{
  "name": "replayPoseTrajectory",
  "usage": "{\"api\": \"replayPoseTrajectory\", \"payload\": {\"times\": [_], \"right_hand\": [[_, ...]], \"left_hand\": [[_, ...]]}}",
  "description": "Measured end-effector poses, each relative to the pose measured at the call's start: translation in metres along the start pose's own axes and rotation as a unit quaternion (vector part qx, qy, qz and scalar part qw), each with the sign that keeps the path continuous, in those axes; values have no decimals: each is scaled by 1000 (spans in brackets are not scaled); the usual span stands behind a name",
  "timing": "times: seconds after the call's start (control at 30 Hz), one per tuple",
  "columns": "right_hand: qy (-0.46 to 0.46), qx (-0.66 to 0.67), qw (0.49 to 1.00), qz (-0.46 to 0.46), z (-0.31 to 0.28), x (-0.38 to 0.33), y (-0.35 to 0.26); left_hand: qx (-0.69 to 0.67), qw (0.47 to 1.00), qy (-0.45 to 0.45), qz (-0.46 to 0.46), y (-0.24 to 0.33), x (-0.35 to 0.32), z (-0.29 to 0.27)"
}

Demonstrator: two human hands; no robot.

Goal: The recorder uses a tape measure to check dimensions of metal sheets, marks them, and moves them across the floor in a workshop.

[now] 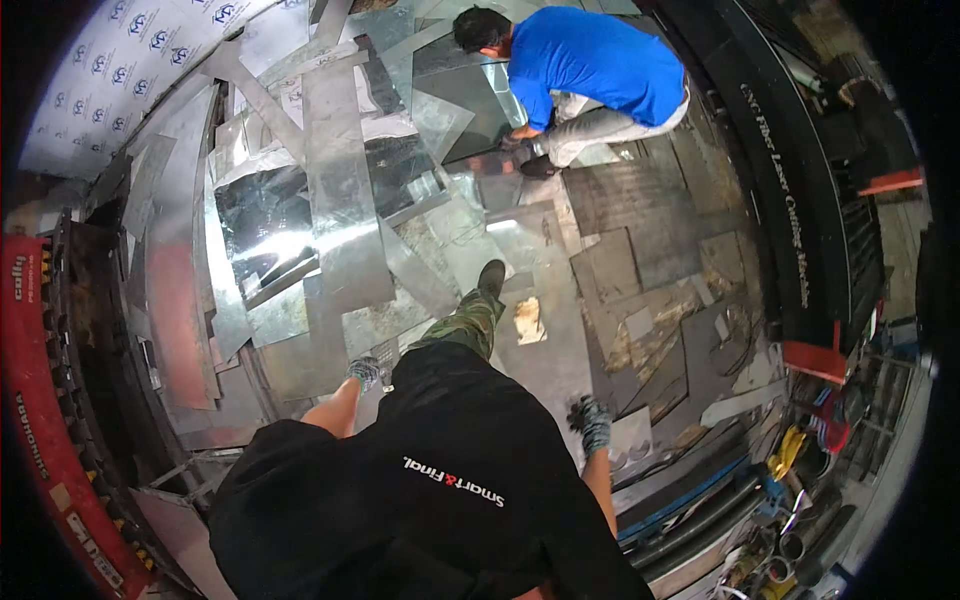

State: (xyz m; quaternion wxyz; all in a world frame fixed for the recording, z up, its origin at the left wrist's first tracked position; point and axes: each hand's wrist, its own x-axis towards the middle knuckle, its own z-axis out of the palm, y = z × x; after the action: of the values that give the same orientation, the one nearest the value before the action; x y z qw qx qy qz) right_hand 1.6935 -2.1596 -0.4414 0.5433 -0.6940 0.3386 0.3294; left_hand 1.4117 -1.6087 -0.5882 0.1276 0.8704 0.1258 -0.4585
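My left hand (365, 372), in a grey knit glove, hangs at my side over the metal sheets. Its fingers are too small and dim to make out. On the other side, my right hand (592, 420) wears a grey glove with dark fingers. The fingers look loosely apart, and I see nothing in them. It hangs above the floor near a light grey metal piece (632, 436). Overlapping metal sheets (340, 190) lie all over the floor ahead. My dark shoe (492, 275) steps forward among them.
A person in a blue shirt (600, 70) crouches ahead on the right, hands low at a dark sheet (470, 105). A long black machine (750, 150) borders the right side. Red equipment (40, 400) stands at the left. Pipes and tools (790, 545) clutter the lower right.
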Motion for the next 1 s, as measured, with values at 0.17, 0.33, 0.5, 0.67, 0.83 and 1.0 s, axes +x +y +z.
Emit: {"api": "replayPoseTrajectory", "payload": {"times": [0.17,0.33,0.5,0.67,0.83,1.0], "right_hand": [[-17,-133,990,-33,-37,29,-23],[-49,-527,790,-310,-55,80,-104],[-135,-337,926,-108,-36,151,-222],[-229,-376,894,-88,-27,298,-309],[-132,-238,958,89,-18,417,-454],[-145,-328,933,6,53,393,-545]], "left_hand": [[-152,966,208,40,74,81,-225],[-417,849,316,73,154,123,-480],[-508,759,386,127,195,116,-575],[-536,752,376,-75,189,104,-472],[-588,707,205,-334,221,46,-220],[-757,397,153,-496,325,-21,-83]]}}
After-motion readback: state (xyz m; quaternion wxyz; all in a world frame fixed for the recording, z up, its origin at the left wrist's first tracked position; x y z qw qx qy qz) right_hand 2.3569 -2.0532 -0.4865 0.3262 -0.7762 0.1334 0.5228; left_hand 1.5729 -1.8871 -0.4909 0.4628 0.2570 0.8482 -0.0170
